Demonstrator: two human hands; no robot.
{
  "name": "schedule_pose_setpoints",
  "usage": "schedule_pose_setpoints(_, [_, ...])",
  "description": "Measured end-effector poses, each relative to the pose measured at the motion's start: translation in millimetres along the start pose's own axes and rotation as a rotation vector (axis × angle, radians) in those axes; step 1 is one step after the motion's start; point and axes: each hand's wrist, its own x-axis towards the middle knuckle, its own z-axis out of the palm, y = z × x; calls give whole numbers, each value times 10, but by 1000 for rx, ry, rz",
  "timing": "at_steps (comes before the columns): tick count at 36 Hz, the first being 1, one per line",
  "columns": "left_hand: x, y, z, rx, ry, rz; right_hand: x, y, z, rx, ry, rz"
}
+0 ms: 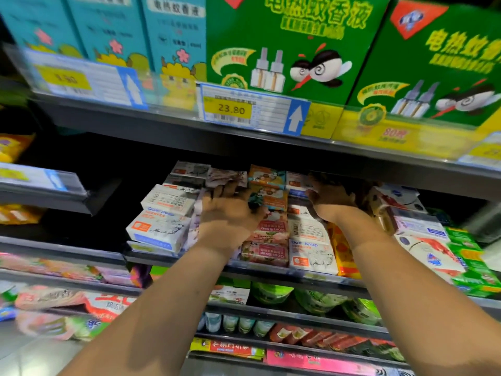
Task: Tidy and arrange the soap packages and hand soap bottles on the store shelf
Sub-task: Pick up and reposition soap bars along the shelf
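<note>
Soap packages fill the middle shelf (303, 275). White Goat Soap boxes (160, 229) are stacked at the left, pink Goat Soap packs (267, 232) lie in the middle, and another white Goat Soap pack (311, 253) lies to their right. Orange soap packs (267, 180) sit further back. My left hand (227, 213) rests on the packs left of the pink row, fingers spread forward, thumb against the orange pack. My right hand (332, 203) reaches into the shadow at the shelf's back right. Its fingers are hidden there.
The shelf above (168, 123) hangs low over both hands, with green boxes (284, 44), teal boxes (108, 28) and a price tag (230, 109). Yellow packs (343, 251), white-and-red packs (428, 251) and green packs (471, 264) crowd the right. Pouches (271, 293) fill lower shelves.
</note>
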Motion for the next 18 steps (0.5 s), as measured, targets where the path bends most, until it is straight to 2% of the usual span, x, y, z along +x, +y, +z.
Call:
schedule_pose_setpoints(2, [36,-34,-35,-74,2,-15,-30,-75,-49,39,28,0])
schedule_pose_setpoints(5, [11,-150,-165,-366,53,12,-157,-224,-153,68,67,-34])
schedule_pose_setpoints(7, [-74,-257,-278,-451,40,44,-267,-368,-234,104,90,-92])
schedule_pose_setpoints(10, [-212,-500,-415,-257,157,121,-429,-583,-303,163,30,-171])
schedule_pose_setpoints(12, [-300,-738,-460,-155,200,153,-509,-714,-287,155,110,-273])
schedule_pose_setpoints(14, [-402,-1027,-480,-96,210,151,-578,-865,-248,210,170,-373])
schedule_pose_setpoints(18, [-639,-1490,-437,6,202,136,-624,-1149,-133,217,116,-489])
